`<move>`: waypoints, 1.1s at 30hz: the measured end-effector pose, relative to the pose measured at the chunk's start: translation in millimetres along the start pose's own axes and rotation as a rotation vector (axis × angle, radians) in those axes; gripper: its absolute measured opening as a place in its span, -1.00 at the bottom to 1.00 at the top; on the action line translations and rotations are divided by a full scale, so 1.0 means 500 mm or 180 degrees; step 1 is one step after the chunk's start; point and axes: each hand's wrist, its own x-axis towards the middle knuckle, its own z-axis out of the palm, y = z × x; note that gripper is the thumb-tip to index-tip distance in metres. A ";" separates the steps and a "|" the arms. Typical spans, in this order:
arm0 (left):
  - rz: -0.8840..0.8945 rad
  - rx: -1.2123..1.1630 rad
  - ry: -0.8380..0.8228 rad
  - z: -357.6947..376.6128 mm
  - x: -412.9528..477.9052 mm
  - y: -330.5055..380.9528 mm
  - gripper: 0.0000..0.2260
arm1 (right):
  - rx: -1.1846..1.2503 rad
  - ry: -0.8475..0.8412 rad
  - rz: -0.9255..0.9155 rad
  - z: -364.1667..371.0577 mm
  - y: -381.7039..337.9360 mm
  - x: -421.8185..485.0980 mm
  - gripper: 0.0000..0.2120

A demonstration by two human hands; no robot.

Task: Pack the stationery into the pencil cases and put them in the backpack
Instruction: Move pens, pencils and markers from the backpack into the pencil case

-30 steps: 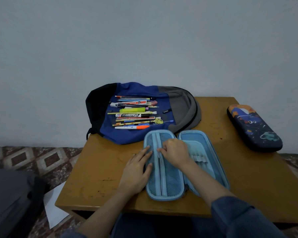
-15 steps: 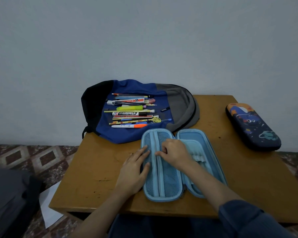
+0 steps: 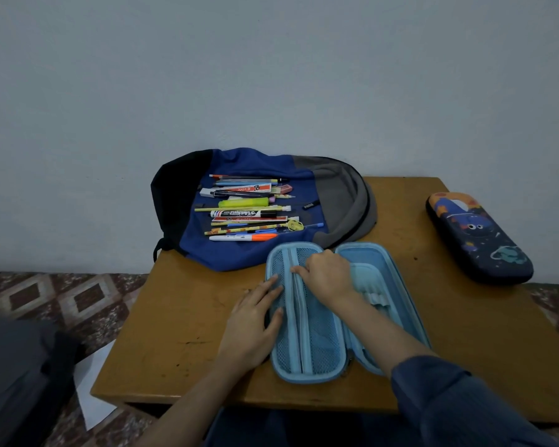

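Right hand (image 3: pixel 328 279) curled, fingertips pinched the zip (image 3: pixel 299 311) of the open blue pencil case (image 3: pixel 381 262); left hand (image 3: pixel 252 324) lay flat, fingers straight, pressing its left edge. Case sat at the near edge of the table (image 3: pixel 175 333), stationery (image 3: pixel 246 209) on the backpack (image 3: pixel 336 185) just behind, bare wood either side.

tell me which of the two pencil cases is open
The light blue pencil case nearest the person: it lies unzipped, both halves spread flat. The dark space-print case off to the right is closed.
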 end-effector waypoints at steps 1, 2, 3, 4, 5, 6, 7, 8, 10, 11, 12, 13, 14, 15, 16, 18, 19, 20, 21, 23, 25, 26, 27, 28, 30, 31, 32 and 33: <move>0.0004 0.0012 0.0004 0.000 -0.001 0.001 -0.50 | -0.0048 -0.0011 0.0033 0.000 -0.003 0.001 -0.54; 0.0008 0.0026 0.0018 -0.001 -0.001 0.000 -0.50 | -0.0110 -0.0013 0.0035 0.001 -0.007 0.003 -0.54; 0.0013 0.0039 0.0034 -0.001 -0.001 0.000 -0.50 | -0.0192 0.0006 -0.0004 0.003 -0.011 0.006 -0.54; 0.0023 0.0049 0.0049 -0.002 -0.001 0.000 -0.49 | -0.0263 0.0044 -0.0061 0.005 -0.014 0.008 -0.55; 0.0034 0.0052 0.0062 -0.002 -0.002 0.000 -0.48 | -0.0309 0.0086 -0.0110 0.006 -0.015 0.012 -0.57; 0.0042 0.0049 0.0065 -0.002 -0.002 0.000 -0.47 | -0.0325 0.0107 -0.0137 0.007 -0.016 0.016 -0.59; 0.0035 0.0041 0.0052 -0.002 -0.002 0.001 -0.48 | -0.0328 0.0095 -0.0148 0.005 -0.015 0.021 -0.59; 0.0018 0.0026 0.0039 -0.002 -0.001 0.001 -0.49 | -0.0320 0.0061 -0.0159 0.003 -0.014 0.026 -0.58; -0.0014 -0.0018 0.0037 -0.003 -0.001 0.002 -0.51 | -0.0266 -0.0034 -0.0189 -0.003 -0.011 0.036 -0.53; -0.0013 -0.0025 0.0043 -0.004 -0.001 0.003 -0.51 | -0.0226 -0.0082 -0.0197 -0.007 -0.010 0.040 -0.52; -0.0013 -0.0021 0.0047 -0.005 -0.001 0.004 -0.51 | -0.0198 -0.0130 -0.0196 -0.010 -0.008 0.044 -0.51; -0.0020 -0.0023 0.0053 -0.005 0.000 0.006 -0.51 | -0.0201 -0.0163 -0.0200 -0.011 -0.006 0.048 -0.51; -0.0035 -0.0044 0.0057 -0.006 0.000 0.006 -0.51 | -0.0230 -0.0184 -0.0210 -0.011 -0.005 0.052 -0.50; -0.0043 -0.0066 0.0055 -0.006 0.000 0.007 -0.51 | -0.0275 -0.0193 -0.0219 -0.010 -0.004 0.055 -0.50; -0.0035 -0.0071 0.0046 -0.007 0.000 0.008 -0.52 | -0.0316 -0.0197 -0.0227 -0.009 -0.003 0.057 -0.49; -0.0008 -0.0055 0.0029 -0.009 -0.001 0.007 -0.59 | -0.0386 -0.0204 -0.0245 -0.007 -0.003 0.059 -0.49; -0.0014 -0.0064 0.0034 -0.009 -0.001 0.007 -0.62 | -0.0410 -0.0208 -0.0258 -0.006 -0.003 0.059 -0.48; -0.0036 -0.0079 0.0036 -0.010 -0.001 0.006 -0.62 | -0.0421 -0.0214 -0.0266 -0.006 -0.003 0.059 -0.48; -0.0052 -0.0092 0.0037 -0.010 -0.001 0.006 -0.63 | -0.0428 -0.0223 -0.0274 -0.006 -0.002 0.059 -0.48; -0.0036 -0.0101 0.0040 -0.011 -0.001 0.007 -0.63 | -0.0452 -0.0234 -0.0278 -0.006 -0.002 0.058 -0.49; -0.0007 -0.0109 0.0055 -0.010 0.000 0.008 -0.63 | -0.0518 -0.0251 -0.0291 -0.005 -0.003 0.060 -0.50; -0.0002 -0.0106 0.0068 -0.009 0.001 0.008 -0.63 | -0.0574 -0.0257 -0.0315 -0.005 -0.004 0.061 -0.51; 0.0011 -0.0088 0.0082 -0.009 0.001 0.007 -0.63 | -0.0630 -0.0264 -0.0353 -0.005 -0.005 0.062 -0.51; 0.0035 -0.0061 0.0093 -0.008 0.001 0.007 -0.63 | -0.0681 -0.0271 -0.0400 -0.006 -0.007 0.064 -0.52; 0.0088 -0.0007 0.0110 -0.007 0.002 0.006 -0.62 | -0.0769 -0.0283 -0.0512 -0.006 -0.009 0.068 -0.53; 0.0099 0.0010 0.0112 -0.007 0.002 0.005 -0.62 | -0.0814 -0.0286 -0.0565 -0.005 -0.010 0.070 -0.54; 0.0098 0.0020 0.0109 -0.007 0.003 0.004 -0.62 | -0.0853 -0.0280 -0.0617 -0.003 -0.011 0.072 -0.57; 0.0099 0.0032 0.0113 -0.007 0.002 0.004 -0.62 | -0.0879 -0.0264 -0.0656 0.000 -0.012 0.074 -0.59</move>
